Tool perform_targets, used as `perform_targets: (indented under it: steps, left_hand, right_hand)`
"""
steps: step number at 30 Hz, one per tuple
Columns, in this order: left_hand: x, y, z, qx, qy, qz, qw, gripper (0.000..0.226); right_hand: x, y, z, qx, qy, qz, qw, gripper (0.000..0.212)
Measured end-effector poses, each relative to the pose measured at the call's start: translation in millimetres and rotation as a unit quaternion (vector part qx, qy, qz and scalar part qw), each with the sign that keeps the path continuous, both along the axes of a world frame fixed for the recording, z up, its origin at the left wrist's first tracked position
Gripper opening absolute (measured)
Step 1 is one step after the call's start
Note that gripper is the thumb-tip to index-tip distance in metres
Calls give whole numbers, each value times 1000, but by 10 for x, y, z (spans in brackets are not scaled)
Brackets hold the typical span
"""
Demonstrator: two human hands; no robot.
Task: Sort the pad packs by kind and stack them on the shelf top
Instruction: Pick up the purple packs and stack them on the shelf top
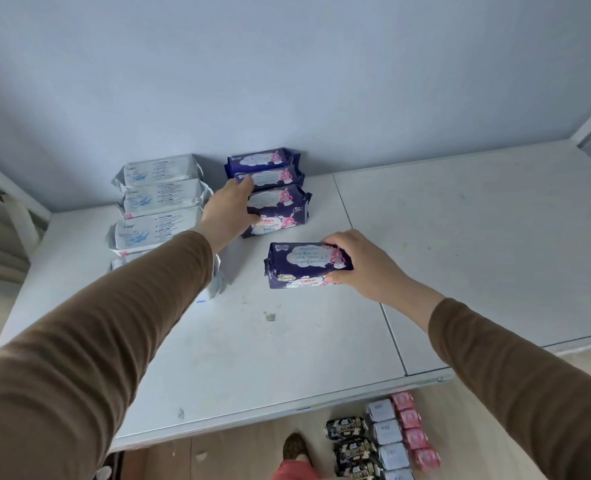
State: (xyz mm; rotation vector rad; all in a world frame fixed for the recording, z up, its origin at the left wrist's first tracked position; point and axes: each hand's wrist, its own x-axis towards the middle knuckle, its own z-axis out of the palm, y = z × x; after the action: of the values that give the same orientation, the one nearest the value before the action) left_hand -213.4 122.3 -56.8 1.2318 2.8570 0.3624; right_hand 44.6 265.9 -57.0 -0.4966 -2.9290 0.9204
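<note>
On the white shelf top [287, 358] a row of dark purple pad packs [270, 181] runs back to the wall. My left hand [228, 213] grips the left end of the front packs in that row. One more purple pack [301, 265] lies alone nearer to me, and my right hand [363, 265] holds its right end. To the left stands a row of white pad packs [159, 195], partly hidden by my left sleeve.
A pale blue wall [287, 81] backs the shelf. A seam [370, 271] splits the shelf top, with bare surface to the right. Below on the floor lie rows of black [351, 445], pale blue [387, 441] and pink [413, 431] packs, beside a foot [294, 445].
</note>
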Motion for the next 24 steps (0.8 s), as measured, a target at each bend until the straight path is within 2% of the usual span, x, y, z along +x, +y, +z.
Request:
perform_targets:
  steps: [7,11,14,20,24]
  left_hand:
    - [-106,-50,141,-34,-61,-6,998,46]
    - [-61,-201,220,-16,-59,8,998,47]
    - [48,-356,224,29,-48,19,998,46]
    - [360,-571,205,61,-21,36,997,40]
    - [693,-663,166,82,23,32,996,35]
  right_hand:
    - [-616,-62,-89,45,13,29,998,63]
    - [-844,-76,-199,78,50,5,996,50]
    - [-949,-81,-251,129,68,-22,989,44]
    - [-922,-124,-276,141,65,-82,984,57]
    - [-678,-151,-166,156,105,-73,979,64]
